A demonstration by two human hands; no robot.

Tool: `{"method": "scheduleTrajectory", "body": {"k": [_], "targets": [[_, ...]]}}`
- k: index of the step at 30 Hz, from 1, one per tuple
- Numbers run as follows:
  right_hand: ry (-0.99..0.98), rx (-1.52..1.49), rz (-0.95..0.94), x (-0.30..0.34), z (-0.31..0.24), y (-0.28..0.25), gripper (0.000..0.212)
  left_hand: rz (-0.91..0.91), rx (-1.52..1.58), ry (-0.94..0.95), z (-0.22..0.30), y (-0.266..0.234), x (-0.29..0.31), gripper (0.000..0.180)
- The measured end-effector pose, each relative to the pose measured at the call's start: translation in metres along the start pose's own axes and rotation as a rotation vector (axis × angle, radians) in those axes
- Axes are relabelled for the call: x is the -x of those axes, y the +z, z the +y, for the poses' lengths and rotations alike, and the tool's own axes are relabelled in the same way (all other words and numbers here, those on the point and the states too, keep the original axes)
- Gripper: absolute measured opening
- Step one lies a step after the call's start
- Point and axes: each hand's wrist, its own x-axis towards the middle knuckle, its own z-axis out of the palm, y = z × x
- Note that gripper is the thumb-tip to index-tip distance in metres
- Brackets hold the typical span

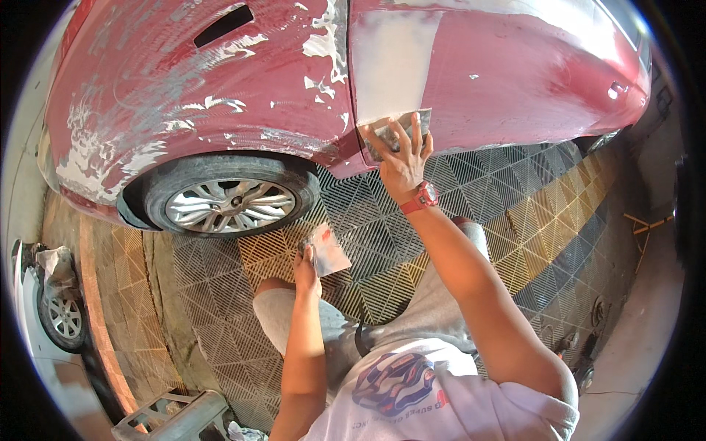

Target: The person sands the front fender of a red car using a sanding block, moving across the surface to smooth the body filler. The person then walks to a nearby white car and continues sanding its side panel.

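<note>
Head view: a plate (382,134) is held braced against the door (500,88) by the splayed right hand (401,167); face exposed, a board (330,251) is seemingly edge-gripped by the curled left hand (307,274).

The car (279,121) stands before the hands (401,170), wheel (234,203) left of the door (500,95), another car (31,312) far left

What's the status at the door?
Right grip: holding thin flat spreader at lower end of pale door patch. Left grip: holding smeared plate. No obstruction visible at patch.
</note>
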Motion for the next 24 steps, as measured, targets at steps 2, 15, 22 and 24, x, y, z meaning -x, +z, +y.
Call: {"method": "scheduleTrajectory", "body": {"k": [2,15,22,24], "targets": [[-0.014,-0.004,-0.003,0.008,0.002,0.009,0.084,-0.044,-0.011,0.020,-0.003,-0.007,0.000,0.051],[0.020,-0.060,-0.143,0.050,0.016,0.022,0.086,-0.031,0.127,0.073,-0.006,0.001,0.014,0.050],[0.223,-1.131,-0.595,0.101,-0.072,-0.095,0.078,0.005,0.164,0.171,0.003,0.004,0.023,0.042],[0.023,-1.102,-0.703,0.117,-0.092,-0.111,0.072,-0.004,0.196,0.154,0.011,0.018,0.033,0.044]]}}
